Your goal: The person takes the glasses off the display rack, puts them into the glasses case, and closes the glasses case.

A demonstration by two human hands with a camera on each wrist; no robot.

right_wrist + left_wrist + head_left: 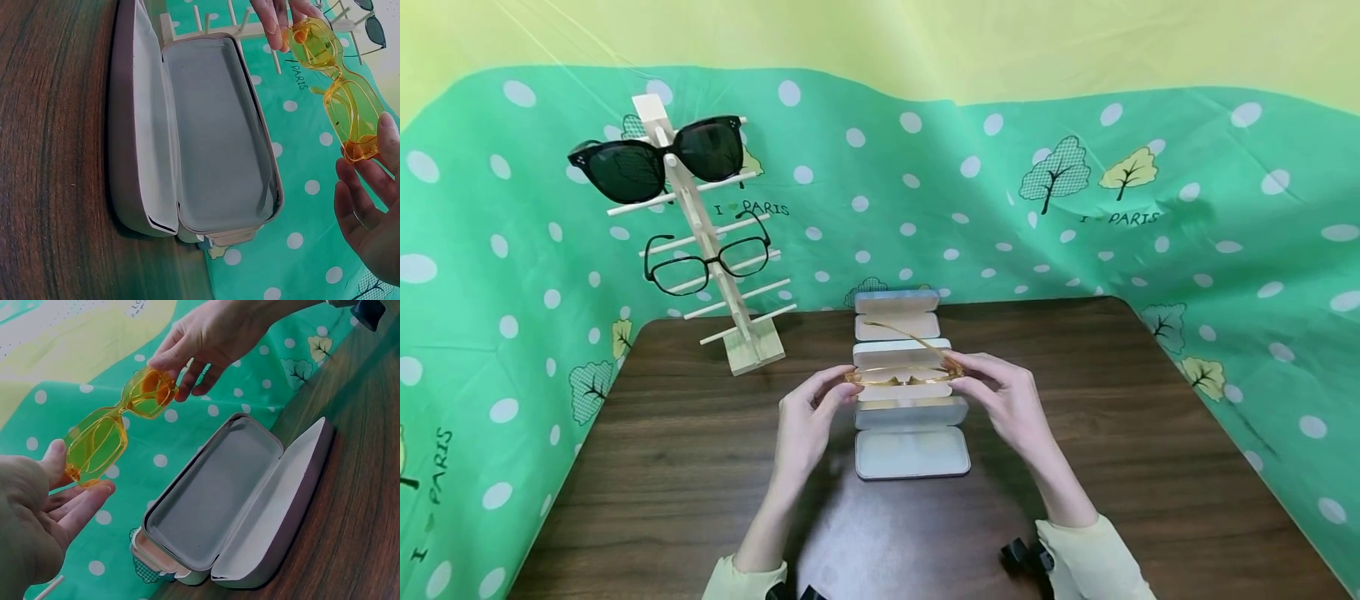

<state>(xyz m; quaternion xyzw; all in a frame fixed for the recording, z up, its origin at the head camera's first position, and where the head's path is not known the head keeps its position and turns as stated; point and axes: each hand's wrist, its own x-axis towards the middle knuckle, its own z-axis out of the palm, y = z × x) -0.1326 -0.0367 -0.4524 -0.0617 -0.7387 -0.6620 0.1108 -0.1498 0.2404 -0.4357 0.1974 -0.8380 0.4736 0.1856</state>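
L hand [805, 417]: thumb + fingers pinch one end of yel. glasses [117, 414], gap only frame-thick. R hand [1011, 404]: same grip, opp. end. Glasses are aloft over open cases [910, 414], apart from rims. Far case is nr. table's [1150, 425] back edge; tabletop extends both sides. Stand [696, 208] is well L of hands.

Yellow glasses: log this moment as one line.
Yellow glasses: held up | left hand: pinches one end | right hand: pinches other end | three cases: open on table
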